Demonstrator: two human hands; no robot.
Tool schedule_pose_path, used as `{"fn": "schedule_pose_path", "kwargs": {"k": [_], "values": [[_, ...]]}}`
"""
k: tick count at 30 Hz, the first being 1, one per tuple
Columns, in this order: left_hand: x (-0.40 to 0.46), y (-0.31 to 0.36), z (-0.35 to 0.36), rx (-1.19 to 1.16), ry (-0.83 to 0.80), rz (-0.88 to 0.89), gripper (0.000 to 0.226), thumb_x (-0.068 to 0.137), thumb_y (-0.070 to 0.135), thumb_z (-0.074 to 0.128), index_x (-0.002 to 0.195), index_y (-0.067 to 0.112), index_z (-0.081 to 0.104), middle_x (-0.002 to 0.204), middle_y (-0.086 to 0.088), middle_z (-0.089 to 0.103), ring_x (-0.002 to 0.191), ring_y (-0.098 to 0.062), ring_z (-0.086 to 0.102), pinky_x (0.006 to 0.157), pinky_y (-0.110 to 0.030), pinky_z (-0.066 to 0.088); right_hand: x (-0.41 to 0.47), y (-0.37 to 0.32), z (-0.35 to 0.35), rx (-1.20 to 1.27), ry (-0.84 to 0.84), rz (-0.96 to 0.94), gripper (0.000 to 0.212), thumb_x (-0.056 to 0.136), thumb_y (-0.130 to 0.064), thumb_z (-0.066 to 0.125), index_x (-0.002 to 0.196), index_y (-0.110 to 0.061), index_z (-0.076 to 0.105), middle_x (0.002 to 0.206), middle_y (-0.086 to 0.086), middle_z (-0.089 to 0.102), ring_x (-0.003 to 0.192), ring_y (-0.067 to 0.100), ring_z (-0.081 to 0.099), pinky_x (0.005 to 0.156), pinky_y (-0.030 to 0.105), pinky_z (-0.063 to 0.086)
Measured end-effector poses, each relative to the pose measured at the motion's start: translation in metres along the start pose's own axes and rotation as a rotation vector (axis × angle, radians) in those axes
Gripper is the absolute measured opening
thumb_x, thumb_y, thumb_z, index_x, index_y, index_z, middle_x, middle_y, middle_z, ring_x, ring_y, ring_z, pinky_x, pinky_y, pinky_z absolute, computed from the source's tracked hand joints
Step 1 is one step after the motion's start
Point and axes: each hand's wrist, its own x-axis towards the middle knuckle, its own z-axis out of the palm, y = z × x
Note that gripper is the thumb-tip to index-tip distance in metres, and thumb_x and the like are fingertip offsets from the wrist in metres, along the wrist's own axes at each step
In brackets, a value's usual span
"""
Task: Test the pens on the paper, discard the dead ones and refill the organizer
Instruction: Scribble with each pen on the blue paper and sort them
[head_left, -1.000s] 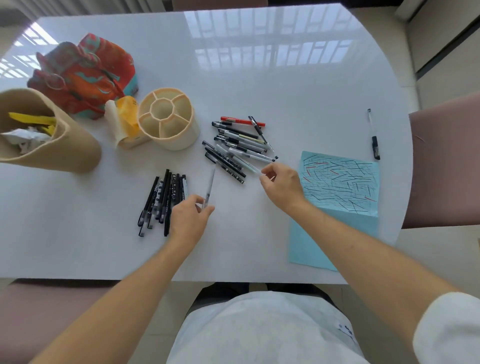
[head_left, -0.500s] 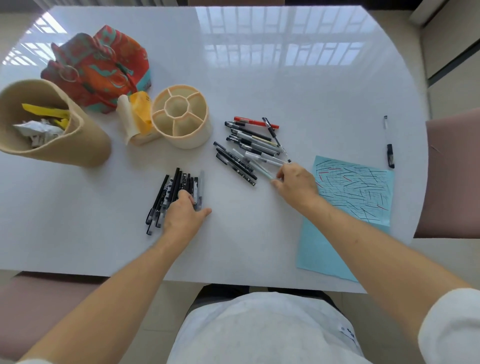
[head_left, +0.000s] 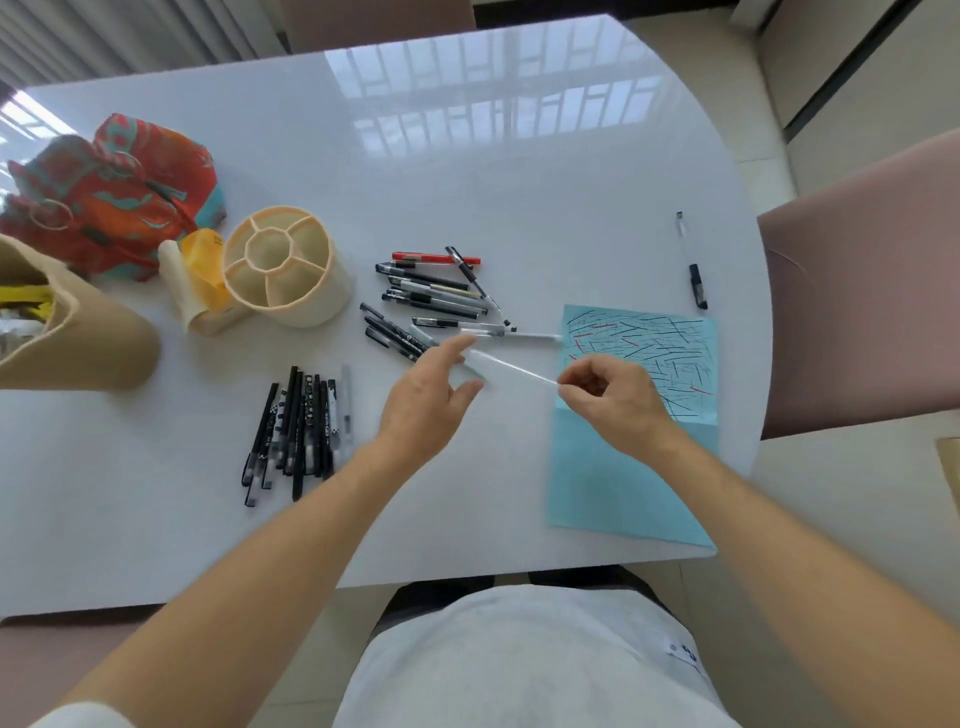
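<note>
My right hand (head_left: 610, 397) pinches one end of a clear pen (head_left: 511, 368) lifted just above the table. Fingers spread, my left hand (head_left: 428, 400) reaches for the pen's other end; contact there is blurred. A loose heap of mixed pens (head_left: 431, 296) lies behind both hands. A tidy row of black pens (head_left: 298, 431) lies to the left. The blue paper (head_left: 639, 415) with many scribbled lines is under my right hand. The cream round organizer (head_left: 285, 267) with several compartments stands empty at the left.
A tan bin (head_left: 78, 332) holding crumpled waste lies at the far left. A red patterned bag (head_left: 114, 197) and a yellow-white roll (head_left: 200, 278) sit beside the organizer. One lone pen (head_left: 693, 265) lies far right. Pink chair (head_left: 862, 280) stands at the right.
My left hand laid its pen beside the black row, then swung right toward the heap. My right hand lifted a clear pen out of the heap toward the blue paper.
</note>
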Motion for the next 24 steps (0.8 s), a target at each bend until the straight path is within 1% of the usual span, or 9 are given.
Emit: {"fn": "schedule_pose_path", "kwargs": {"k": [2, 3, 5, 7, 10, 13, 16, 21, 24], "values": [[0.007, 0.015, 0.012, 0.045, -0.09, 0.071, 0.049, 0.095, 0.032, 0.061, 0.141, 0.036, 0.047, 0.125, 0.012, 0.057, 0.076, -0.003, 0.054, 0.082, -0.025, 0.045, -0.014, 0.004, -0.018, 0.121, 0.012, 0.035, 0.017, 0.086, -0.008, 0.075, 0.083, -0.024, 0.075, 0.074, -0.009, 0.073, 0.068, 0.01, 0.066, 0.069, 0.026, 0.057], [0.01, 0.022, 0.018, 0.068, -0.125, 0.098, 0.044, 0.096, 0.031, 0.06, 0.139, 0.034, 0.051, 0.124, 0.011, 0.059, 0.08, -0.004, 0.054, 0.083, -0.025, 0.044, -0.021, 0.006, -0.025, 0.181, 0.022, 0.044, 0.02, 0.086, -0.004, 0.074, 0.082, -0.024, 0.075, 0.073, -0.01, 0.073, 0.067, 0.011, 0.066, 0.066, 0.024, 0.057], [0.012, 0.035, 0.029, 0.095, -0.183, 0.163, 0.027, 0.097, 0.027, 0.059, 0.124, 0.027, 0.065, 0.106, 0.008, 0.066, 0.084, -0.009, 0.059, 0.08, -0.025, 0.044, -0.033, 0.011, -0.038, 0.307, 0.067, 0.059, 0.025, 0.087, 0.002, 0.072, 0.08, -0.022, 0.075, 0.071, -0.011, 0.071, 0.064, 0.009, 0.065, 0.064, 0.018, 0.054], [0.009, 0.048, 0.041, 0.107, -0.244, 0.233, 0.017, 0.097, 0.023, 0.06, 0.108, 0.021, 0.072, 0.085, 0.011, 0.061, 0.08, -0.013, 0.059, 0.076, -0.026, 0.044, -0.042, 0.018, -0.048, 0.447, 0.149, 0.091, 0.025, 0.088, 0.004, 0.07, 0.081, -0.019, 0.076, 0.071, -0.008, 0.07, 0.064, 0.011, 0.065, 0.065, 0.02, 0.055], [-0.001, 0.068, 0.059, 0.077, -0.331, 0.3, 0.013, 0.096, 0.022, 0.062, 0.101, 0.016, 0.072, 0.08, 0.011, 0.058, 0.072, -0.01, 0.053, 0.074, -0.026, 0.046, -0.056, 0.031, -0.049, 0.585, 0.196, 0.154, 0.017, 0.091, 0.002, 0.067, 0.087, -0.012, 0.076, 0.072, 0.002, 0.064, 0.063, 0.017, 0.06, 0.071, 0.033, 0.057], [-0.013, 0.086, 0.078, 0.041, -0.391, 0.37, 0.01, 0.095, 0.022, 0.063, 0.095, 0.014, 0.07, 0.073, 0.007, 0.059, 0.066, -0.012, 0.056, 0.068, -0.027, 0.046, -0.074, 0.042, -0.035, 0.523, 0.087, 0.146, 0.015, 0.093, -0.013, 0.064, 0.087, -0.006, 0.076, 0.076, 0.01, 0.069, 0.065, 0.022, 0.062, 0.069, 0.04, 0.056], [-0.019, 0.091, 0.086, 0.049, -0.377, 0.398, 0.015, 0.096, 0.023, 0.062, 0.094, 0.011, 0.072, 0.071, 0.002, 0.06, 0.065, -0.019, 0.059, 0.066, -0.031, 0.048, -0.079, 0.049, -0.038, 0.504, 0.096, 0.157, 0.023, 0.092, -0.025, 0.063, 0.084, -0.011, 0.078, 0.075, 0.011, 0.073, 0.062, 0.023, 0.063, 0.063, 0.032, 0.055], [-0.014, 0.098, 0.092, 0.123, -0.297, 0.436, 0.016, 0.097, 0.024, 0.062, 0.095, 0.012, 0.073, 0.077, -0.005, 0.067, 0.071, -0.029, 0.063, 0.064, -0.035, 0.05, -0.078, 0.047, -0.03, 0.525, 0.221, 0.192, 0.025, 0.094, -0.022, 0.064, 0.076, -0.013, 0.078, 0.07, 0.01, 0.073, 0.056, 0.02, 0.063, 0.06, 0.033, 0.055], [-0.011, 0.068, 0.08, 0.217, -0.237, 0.287, 0.016, 0.096, 0.021, 0.062, 0.096, 0.011, 0.074, 0.087, -0.01, 0.07, 0.081, -0.034, 0.065, 0.071, -0.039, 0.051, -0.061, 0.059, -0.056, 0.608, 0.499, 0.329, 0.024, 0.095, -0.012, 0.061, 0.076, -0.011, 0.075, 0.059, 0.003, 0.068, 0.046, 0.015, 0.058, 0.056, 0.034, 0.051]]}}
